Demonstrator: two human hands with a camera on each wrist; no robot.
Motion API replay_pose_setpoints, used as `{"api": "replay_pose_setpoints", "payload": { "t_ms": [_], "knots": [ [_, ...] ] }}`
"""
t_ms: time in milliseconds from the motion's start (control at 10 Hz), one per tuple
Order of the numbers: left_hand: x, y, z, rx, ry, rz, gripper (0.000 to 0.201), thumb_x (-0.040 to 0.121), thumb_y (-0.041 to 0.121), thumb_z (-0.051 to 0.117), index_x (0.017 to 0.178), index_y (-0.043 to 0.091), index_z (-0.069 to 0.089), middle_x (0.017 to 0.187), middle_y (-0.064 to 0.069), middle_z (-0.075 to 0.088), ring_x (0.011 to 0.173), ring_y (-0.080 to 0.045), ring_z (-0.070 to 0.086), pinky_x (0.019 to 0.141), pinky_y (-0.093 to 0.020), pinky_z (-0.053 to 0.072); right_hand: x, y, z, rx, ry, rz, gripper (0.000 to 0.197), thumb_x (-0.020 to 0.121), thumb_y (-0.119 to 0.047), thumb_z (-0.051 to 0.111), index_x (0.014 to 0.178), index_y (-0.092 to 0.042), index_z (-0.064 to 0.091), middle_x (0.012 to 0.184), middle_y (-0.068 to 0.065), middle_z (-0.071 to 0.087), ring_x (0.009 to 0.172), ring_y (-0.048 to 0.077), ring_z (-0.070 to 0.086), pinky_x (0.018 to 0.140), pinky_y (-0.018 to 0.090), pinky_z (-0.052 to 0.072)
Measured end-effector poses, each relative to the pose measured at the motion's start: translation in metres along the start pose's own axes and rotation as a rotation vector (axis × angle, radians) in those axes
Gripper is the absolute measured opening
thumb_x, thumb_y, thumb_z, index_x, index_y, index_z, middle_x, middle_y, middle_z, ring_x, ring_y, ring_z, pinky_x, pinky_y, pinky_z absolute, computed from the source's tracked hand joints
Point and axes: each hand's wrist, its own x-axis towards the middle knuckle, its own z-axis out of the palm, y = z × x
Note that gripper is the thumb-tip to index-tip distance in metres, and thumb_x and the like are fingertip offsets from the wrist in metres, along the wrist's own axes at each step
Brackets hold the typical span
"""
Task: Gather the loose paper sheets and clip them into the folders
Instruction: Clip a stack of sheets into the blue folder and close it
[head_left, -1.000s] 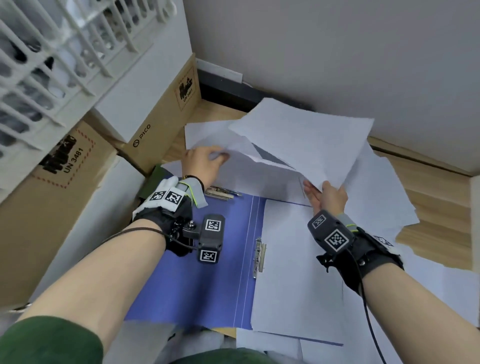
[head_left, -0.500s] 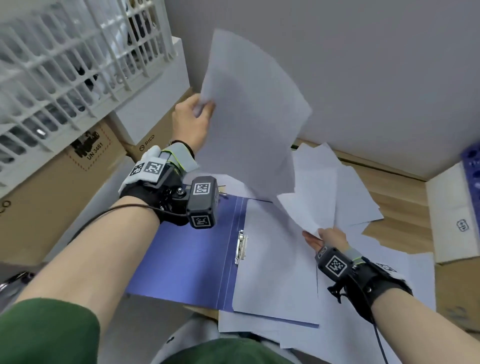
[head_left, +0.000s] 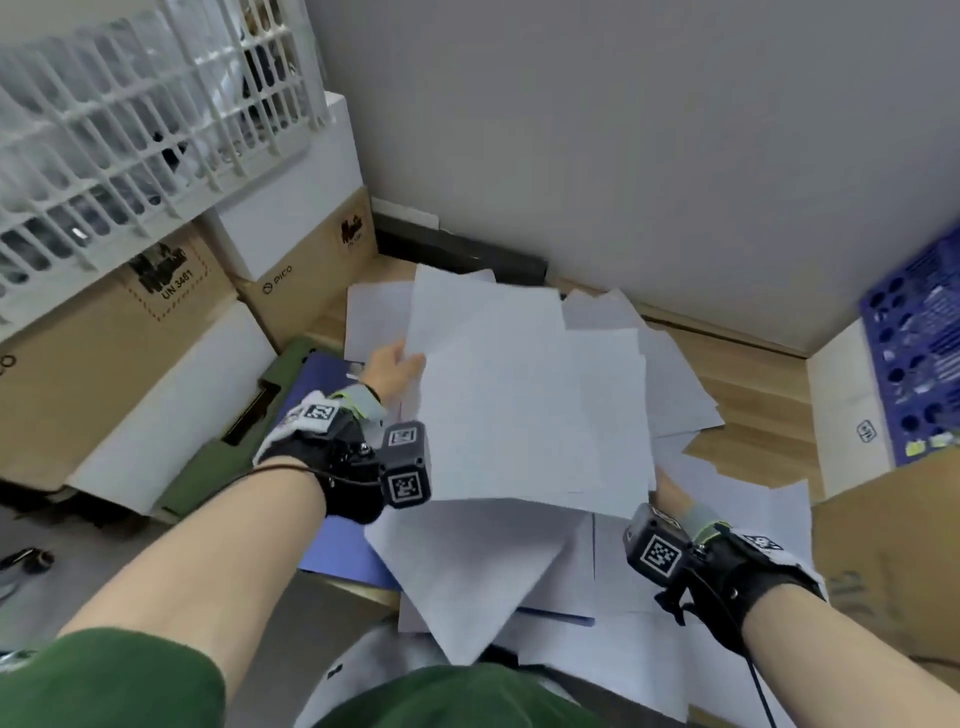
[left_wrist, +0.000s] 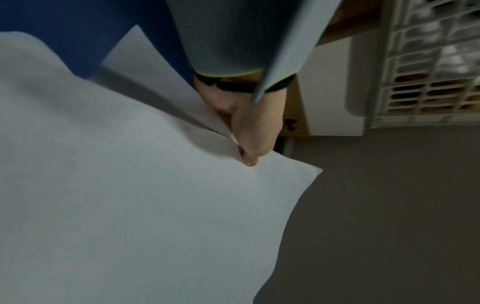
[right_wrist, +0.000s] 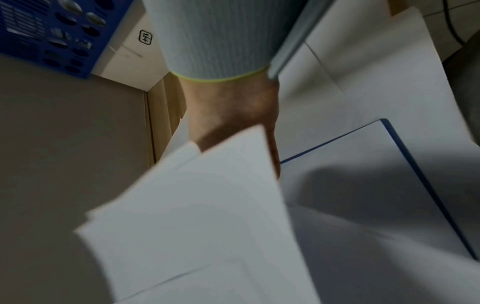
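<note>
Between the hands, a bundle of sheets (head_left: 524, 400) has been lowered over the blue folder (head_left: 337, 551), pinched by left hand (head_left: 389, 371) and right hand (head_left: 670, 491); squaring seems next.

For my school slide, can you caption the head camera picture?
Two hands, left hand and right hand, lift a sheaf of white paper sheets above a blue folder.

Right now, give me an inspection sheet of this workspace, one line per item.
Surface: wooden desk, mostly under paper.
Job's things: held sheets lifted over the open blue folder; loose sheets scattered beyond.
Clutter: green case, left.
Grippers: left hand pinches the held sheets; right hand grips their near corner.
Cables: black wrist cable.
Surroundings: cardboard boxes, white crate, blue rack, grey wall.
</note>
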Motion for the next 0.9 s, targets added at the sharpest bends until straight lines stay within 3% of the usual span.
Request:
{"api": "replay_pose_setpoints", "payload": {
  "t_ms": [100, 200, 300, 400, 500, 600, 700, 800, 900],
  "knots": [
    [-0.006, -0.040, 0.012, 0.063, 0.073, -0.139, 0.022, 0.093, 0.005, 0.042, 0.107, 0.000, 0.059, 0.095, -0.013, 0.054, 0.092, -0.026, 0.052, 0.071, -0.033, 0.036, 0.013, 0.001, 0.003, -0.134, -0.010, -0.025, 0.021, 0.096, 0.003, 0.045, 0.078, 0.000, 0.056, 0.065, 0.015, 0.063, 0.044, 0.005, 0.060, 0.041, 0.013, 0.041],
    [-0.006, -0.077, 0.028, 0.023, 0.111, -0.326, 0.018, 0.082, 0.011, 0.047, 0.100, 0.014, 0.049, 0.089, -0.005, 0.046, 0.079, -0.020, 0.042, 0.073, -0.034, 0.032, 0.030, 0.021, -0.004, -0.138, 0.010, -0.010, 0.020, 0.100, -0.012, 0.041, 0.082, -0.006, 0.048, 0.056, 0.005, 0.057, 0.044, 0.010, 0.050, 0.036, 0.010, 0.035],
    [-0.022, -0.081, 0.043, -0.100, -0.016, -0.442, 0.058, 0.090, -0.007, 0.041, 0.143, 0.013, 0.027, 0.110, -0.009, 0.043, 0.086, -0.028, 0.053, 0.071, -0.035, 0.049, 0.030, 0.040, 0.000, 0.041, -0.044, 0.048, 0.030, 0.101, -0.027, 0.042, 0.084, -0.006, 0.056, 0.079, 0.012, 0.061, 0.074, 0.028, 0.060, 0.084, 0.043, 0.051],
    [-0.036, -0.080, 0.052, -0.138, -0.090, -0.467, 0.069, 0.089, -0.009, 0.043, 0.148, 0.016, 0.017, 0.113, -0.008, 0.043, 0.092, -0.029, 0.054, 0.074, -0.036, 0.052, 0.033, 0.046, 0.006, 0.068, -0.051, 0.077, 0.027, 0.097, -0.035, 0.049, 0.095, -0.011, 0.061, 0.084, 0.006, 0.069, 0.087, 0.026, 0.064, 0.097, 0.047, 0.048],
    [-0.024, -0.098, 0.062, 0.023, -0.296, -0.368, 0.043, 0.075, -0.004, 0.065, 0.116, 0.003, 0.055, 0.113, -0.012, 0.058, 0.097, -0.026, 0.055, 0.081, -0.040, 0.052, 0.037, 0.050, 0.012, -0.004, -0.066, 0.140, 0.036, 0.101, -0.030, 0.039, 0.072, -0.010, 0.048, 0.046, -0.002, 0.056, 0.047, 0.012, 0.057, 0.047, 0.011, 0.046],
    [-0.040, -0.088, 0.064, -0.030, -0.274, -0.520, 0.031, 0.083, -0.010, 0.050, 0.090, 0.018, 0.059, 0.095, -0.014, 0.060, 0.073, -0.023, 0.065, 0.075, -0.040, 0.059, 0.046, 0.058, 0.012, -0.078, -0.037, 0.105, 0.032, 0.101, -0.031, 0.040, 0.075, -0.012, 0.047, 0.072, 0.007, 0.051, 0.060, 0.019, 0.051, 0.058, 0.015, 0.051],
    [-0.046, -0.090, 0.060, 0.129, -0.403, -0.568, 0.013, 0.090, 0.000, 0.052, 0.087, -0.003, 0.064, 0.084, -0.020, 0.055, 0.057, -0.022, 0.055, 0.058, -0.026, 0.043, 0.056, 0.063, 0.010, -0.107, 0.000, 0.049, 0.028, 0.102, -0.025, 0.037, 0.116, -0.005, 0.050, 0.099, 0.015, 0.056, 0.062, 0.018, 0.050, 0.029, 0.010, 0.033],
    [-0.037, -0.113, 0.049, 0.080, -0.329, -0.695, 0.010, 0.078, -0.002, 0.042, 0.081, 0.008, 0.041, 0.076, -0.012, 0.039, 0.094, -0.047, 0.064, 0.095, -0.053, 0.045, 0.061, 0.058, 0.012, -0.136, 0.004, 0.012, 0.043, 0.100, -0.029, 0.042, 0.131, 0.002, 0.048, 0.114, 0.014, 0.059, 0.070, 0.017, 0.054, 0.038, 0.014, 0.041],
    [-0.045, -0.094, 0.048, 0.095, -0.399, -0.713, 0.014, 0.094, 0.007, 0.037, 0.107, 0.005, 0.035, 0.092, -0.009, 0.042, 0.085, -0.034, 0.057, 0.087, -0.042, 0.045, 0.066, 0.053, 0.017, -0.158, 0.033, 0.035, 0.045, 0.100, -0.026, 0.044, 0.135, 0.002, 0.041, 0.125, 0.007, 0.049, 0.101, 0.024, 0.051, 0.059, 0.021, 0.044]
  ]
}}
